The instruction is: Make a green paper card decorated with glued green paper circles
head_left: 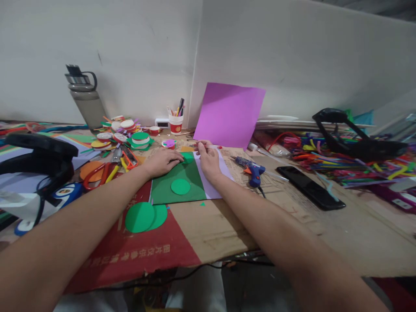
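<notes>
My left hand (163, 163) lies on a dark green paper sheet (191, 190), its fingers stretched out beside a small bright green paper piece (187, 158). Fingers curled and drawn together, my right hand (208, 159) is over the far edge of a pale lilac sheet (212, 188); what they hold, if anything, is too small to make out. A light green paper circle (180, 186) rests on the dark green sheet. Nearer to me, two overlapping green circles (139, 217) lie on the red part of the cardboard.
Right of my hands are a blue glue gun (254, 172) and a black phone (308, 187). Red-handled scissors (97, 175), paper-topped cups (140, 139) and a bottle (86, 99) stand left. A purple sheet (230, 115) leans on the wall beside a pen cup (176, 125).
</notes>
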`<state>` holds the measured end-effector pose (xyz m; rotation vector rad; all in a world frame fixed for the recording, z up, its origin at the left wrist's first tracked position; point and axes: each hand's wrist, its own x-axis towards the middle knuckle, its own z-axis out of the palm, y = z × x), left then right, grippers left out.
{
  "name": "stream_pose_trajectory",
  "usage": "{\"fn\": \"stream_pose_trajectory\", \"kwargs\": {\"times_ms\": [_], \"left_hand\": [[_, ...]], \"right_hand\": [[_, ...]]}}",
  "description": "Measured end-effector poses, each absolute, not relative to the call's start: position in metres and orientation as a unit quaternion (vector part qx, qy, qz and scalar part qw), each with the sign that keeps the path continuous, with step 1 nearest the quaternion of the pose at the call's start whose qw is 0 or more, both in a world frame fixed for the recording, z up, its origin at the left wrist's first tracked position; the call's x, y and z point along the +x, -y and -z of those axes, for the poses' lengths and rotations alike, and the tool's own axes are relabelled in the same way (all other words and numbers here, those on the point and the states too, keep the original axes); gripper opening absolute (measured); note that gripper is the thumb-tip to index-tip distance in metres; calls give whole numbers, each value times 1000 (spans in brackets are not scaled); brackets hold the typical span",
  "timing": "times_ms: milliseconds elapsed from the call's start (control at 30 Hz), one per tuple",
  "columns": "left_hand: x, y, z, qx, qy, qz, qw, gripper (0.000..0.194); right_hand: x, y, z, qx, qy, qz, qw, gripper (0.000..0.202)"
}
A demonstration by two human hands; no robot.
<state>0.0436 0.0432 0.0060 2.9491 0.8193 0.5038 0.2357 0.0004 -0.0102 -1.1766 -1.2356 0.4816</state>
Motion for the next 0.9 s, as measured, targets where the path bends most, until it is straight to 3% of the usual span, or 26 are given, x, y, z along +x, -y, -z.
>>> {"fn": "stream_pose_trajectory", "kwargs": {"times_ms": [433, 900], "left_hand": [[40, -49, -8, 893, -322, -313, 37, 29], [40, -52, -3, 883, -348, -313, 23, 31]], "right_hand": [[234, 3, 8, -515, 536, -217, 633, 25], [234, 1, 9, -517, 538, -219, 629, 25]]}}
